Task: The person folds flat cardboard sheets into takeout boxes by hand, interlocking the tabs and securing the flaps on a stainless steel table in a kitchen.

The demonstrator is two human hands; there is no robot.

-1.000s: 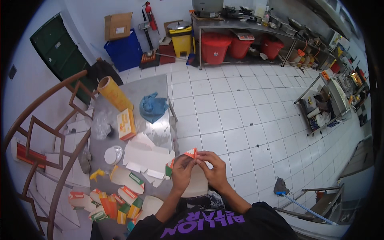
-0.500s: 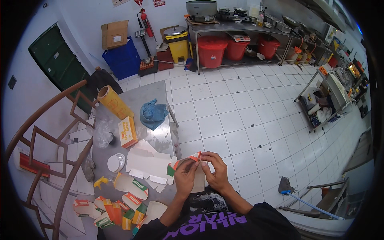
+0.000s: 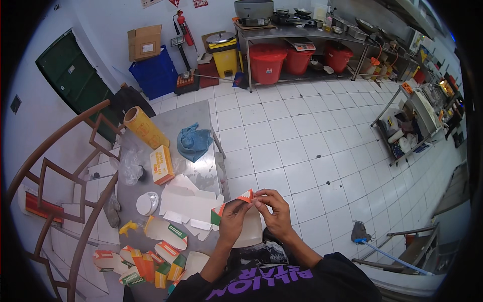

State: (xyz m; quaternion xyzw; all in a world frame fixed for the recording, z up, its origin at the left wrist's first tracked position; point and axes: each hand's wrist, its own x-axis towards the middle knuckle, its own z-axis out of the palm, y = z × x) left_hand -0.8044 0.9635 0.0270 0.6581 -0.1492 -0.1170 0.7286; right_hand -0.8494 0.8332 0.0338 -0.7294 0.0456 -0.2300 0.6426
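Observation:
Both my hands hold a partly folded cardboard food box [image 3: 249, 229], white inside with an orange, white and green printed edge. My left hand [image 3: 232, 217] grips its printed side, fingers closed round the card. At the box's upper corner, my right hand [image 3: 272, 210] pinches the orange edge between thumb and fingers. Left of my hands, flat white box blanks [image 3: 187, 202] lie on the metal table [image 3: 196, 117]. A pile of orange, green and white folded boxes [image 3: 146, 266] is at the table's near end, next to an open box [image 3: 167, 232].
On the table are a white round container [image 3: 147, 203], a yellow nozzle-like piece [image 3: 128, 228], an orange-and-white carton [image 3: 161, 165], a large yellow roll [image 3: 145, 128] and a blue plastic bag [image 3: 194, 142]. A brown metal rail [image 3: 75, 246] curves along the left. A blue-handled mop [image 3: 387, 254] lies right.
The box in my hands has tilted, so more of its white inner panel shows below my fingers. My hands have barely moved.

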